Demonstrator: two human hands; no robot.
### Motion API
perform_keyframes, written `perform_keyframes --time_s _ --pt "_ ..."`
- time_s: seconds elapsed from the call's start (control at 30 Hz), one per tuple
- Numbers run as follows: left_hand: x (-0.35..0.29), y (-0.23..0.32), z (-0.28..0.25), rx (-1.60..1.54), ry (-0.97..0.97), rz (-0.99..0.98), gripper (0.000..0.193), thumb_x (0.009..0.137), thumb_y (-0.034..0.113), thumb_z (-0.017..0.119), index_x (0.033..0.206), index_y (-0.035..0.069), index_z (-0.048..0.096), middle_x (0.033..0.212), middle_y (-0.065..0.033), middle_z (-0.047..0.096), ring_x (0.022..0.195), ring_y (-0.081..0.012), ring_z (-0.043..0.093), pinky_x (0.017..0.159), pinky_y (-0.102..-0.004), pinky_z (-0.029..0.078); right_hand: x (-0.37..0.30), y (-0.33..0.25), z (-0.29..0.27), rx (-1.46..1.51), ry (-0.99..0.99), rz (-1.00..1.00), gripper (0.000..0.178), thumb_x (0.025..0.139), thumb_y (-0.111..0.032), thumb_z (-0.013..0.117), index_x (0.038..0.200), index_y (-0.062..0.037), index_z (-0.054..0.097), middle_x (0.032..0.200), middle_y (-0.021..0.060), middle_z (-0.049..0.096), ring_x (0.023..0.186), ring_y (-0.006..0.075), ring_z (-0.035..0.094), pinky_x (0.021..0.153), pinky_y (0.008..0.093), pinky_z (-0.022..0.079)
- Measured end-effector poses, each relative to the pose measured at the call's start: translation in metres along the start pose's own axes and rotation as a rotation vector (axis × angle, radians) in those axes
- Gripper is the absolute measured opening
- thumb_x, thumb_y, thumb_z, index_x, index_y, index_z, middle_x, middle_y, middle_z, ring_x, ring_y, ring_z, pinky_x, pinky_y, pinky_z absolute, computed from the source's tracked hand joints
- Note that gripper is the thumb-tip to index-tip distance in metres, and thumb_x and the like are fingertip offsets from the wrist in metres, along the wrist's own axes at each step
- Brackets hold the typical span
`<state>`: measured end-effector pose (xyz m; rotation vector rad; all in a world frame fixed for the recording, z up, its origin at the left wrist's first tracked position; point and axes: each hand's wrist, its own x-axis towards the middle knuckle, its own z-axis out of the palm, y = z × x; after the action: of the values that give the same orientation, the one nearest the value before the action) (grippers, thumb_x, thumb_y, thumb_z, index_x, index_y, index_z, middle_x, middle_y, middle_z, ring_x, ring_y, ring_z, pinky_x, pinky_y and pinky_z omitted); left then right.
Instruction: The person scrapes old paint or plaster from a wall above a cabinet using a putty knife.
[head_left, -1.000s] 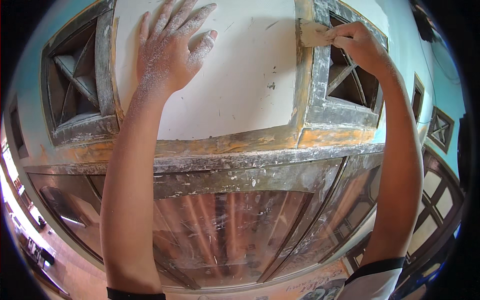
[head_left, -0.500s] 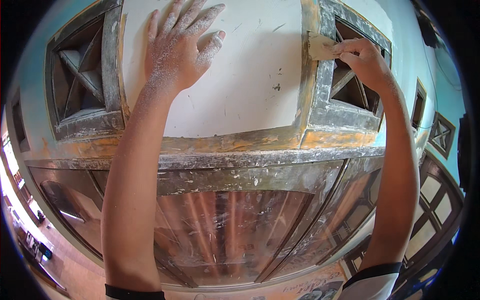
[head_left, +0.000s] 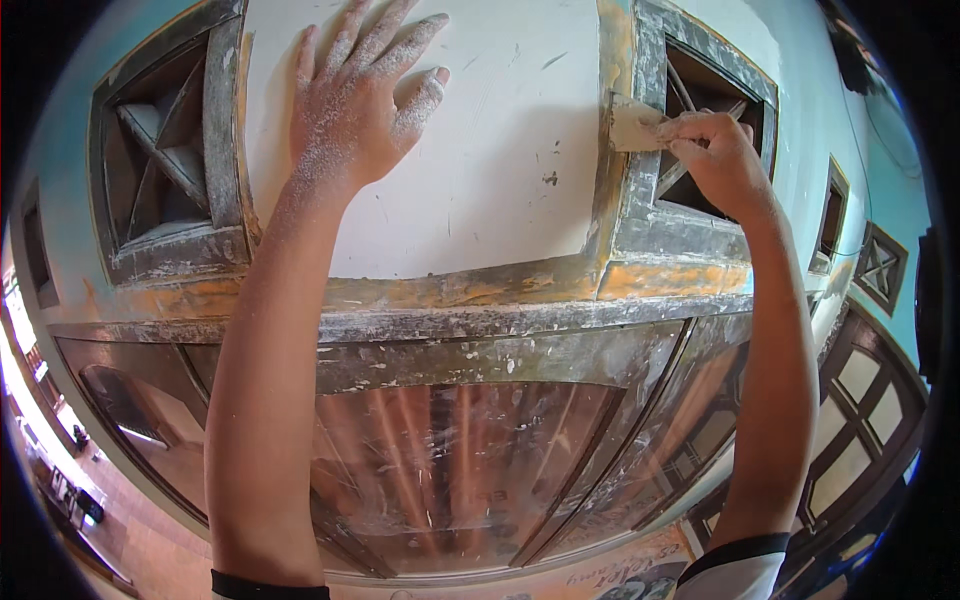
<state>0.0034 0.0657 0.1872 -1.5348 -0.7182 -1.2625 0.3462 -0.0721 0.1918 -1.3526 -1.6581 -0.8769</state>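
Observation:
My left hand (head_left: 362, 105) lies flat on the white wall panel (head_left: 480, 180), fingers spread and coated in pale dust. In my right hand (head_left: 715, 160) is a thin, dusty, light-coloured scraper blade (head_left: 636, 124), pinched between thumb and fingers. The blade's flat end touches the worn wooden strip (head_left: 608, 165) between the white panel and the right vent frame (head_left: 640, 190). Grey, scuffed paint covers that frame, and crossed slats sit inside it, partly hidden behind my right hand. Any handle on the scraper is hidden by my fingers.
A similar crossed vent (head_left: 165, 150) is at left. Below runs a ledge with flaking paint (head_left: 520, 318), above dark-framed glass panels (head_left: 450, 450) with a reddish curtain behind. A tiled floor (head_left: 140, 510) shows at lower left, and a wood-framed door (head_left: 865, 410) at right.
My right hand has slid the scraper down along the wooden strip, shifting slightly left. My left hand stays in place on the panel.

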Motion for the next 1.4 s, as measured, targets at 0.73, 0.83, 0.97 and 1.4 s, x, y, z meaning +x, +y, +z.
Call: perform_keyframes --time_s 0.73,0.83,0.97,1.4 --pt "-0.003 0.002 0.000 0.016 0.037 0.004 0.058 0.101 0.039 0.059 0.155 0.019 0.050 0.170 -0.0060 0.034 0.160 -0.0291 0.023 0.131 -0.0565 0.012 -0.033 -0.012 0.012 -0.124 -0.058 -0.005 0.021 0.094 -0.015 0.070 0.106 -0.0207 0.086 0.101 0.0044 0.077 0.100 0.0223 0.065 0.106 0.0409 0.032" --pt "-0.004 0.002 -0.001 0.010 0.022 -0.016 0.058 0.101 0.038 0.059 0.155 0.019 0.050 0.171 -0.0060 0.034 0.160 -0.0291 0.022 0.131 -0.0564 0.012 -0.037 -0.023 0.010 -0.170 -0.042 -0.025 0.022 0.094 -0.014 0.069 0.107 -0.0213 0.085 0.100 0.0020 0.077 0.099 0.0208 0.064 0.105 0.0410 0.032" --pt "-0.003 0.005 -0.001 0.022 0.029 -0.013 0.058 0.101 0.037 0.059 0.155 0.018 0.050 0.170 -0.0065 0.034 0.160 -0.0299 0.023 0.131 -0.0566 0.012 -0.042 -0.017 0.016 -0.214 0.030 -0.134 0.023 0.095 -0.014 0.068 0.109 -0.0211 0.085 0.098 0.0009 0.076 0.099 0.0193 0.065 0.103 0.0419 0.032" --pt "-0.005 0.009 -0.002 0.023 0.022 -0.035 0.059 0.101 0.035 0.059 0.157 0.018 0.048 0.171 -0.0065 0.032 0.161 -0.0296 0.022 0.131 -0.0565 0.011 -0.050 0.011 0.020 -0.030 -0.069 -0.111 0.023 0.093 -0.011 0.067 0.107 -0.0178 0.084 0.095 0.0026 0.076 0.099 0.0221 0.067 0.100 0.0398 0.034"
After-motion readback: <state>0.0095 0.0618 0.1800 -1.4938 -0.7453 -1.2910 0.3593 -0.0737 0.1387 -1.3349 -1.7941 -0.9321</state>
